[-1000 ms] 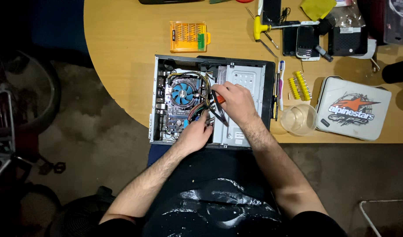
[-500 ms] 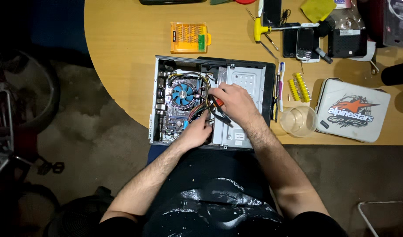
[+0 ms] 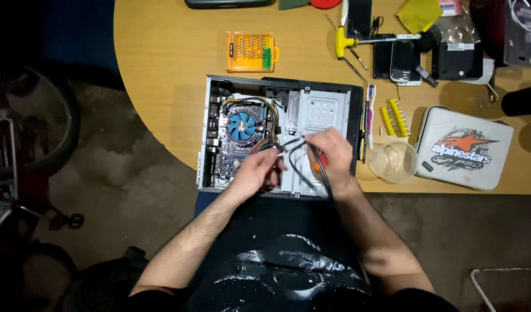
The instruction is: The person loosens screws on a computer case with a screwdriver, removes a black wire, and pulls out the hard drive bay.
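An open desktop computer case (image 3: 210,136) lies flat on the wooden table, with a blue cooler fan (image 3: 242,126) on the board at its left and a metal drive cage (image 3: 320,110) at its right. My left hand (image 3: 255,171) pinches a bundle of black cables (image 3: 294,144) near the case's front edge. My right hand (image 3: 333,155) is closed around the same cables further along, and something orange shows in its palm. The cables stretch between both hands and hang down past the case edge.
An orange screwdriver-bit box (image 3: 251,52) lies behind the case. Right of the case are a clear plastic cup (image 3: 392,163), yellow bits (image 3: 395,117), a white zip case (image 3: 465,147), a yellow-handled T-wrench (image 3: 358,40) and phones (image 3: 395,58). The table edge curves at the left.
Both hands have pulled back toward the case's front edge. The black cables are now lifted out and stretched between them.
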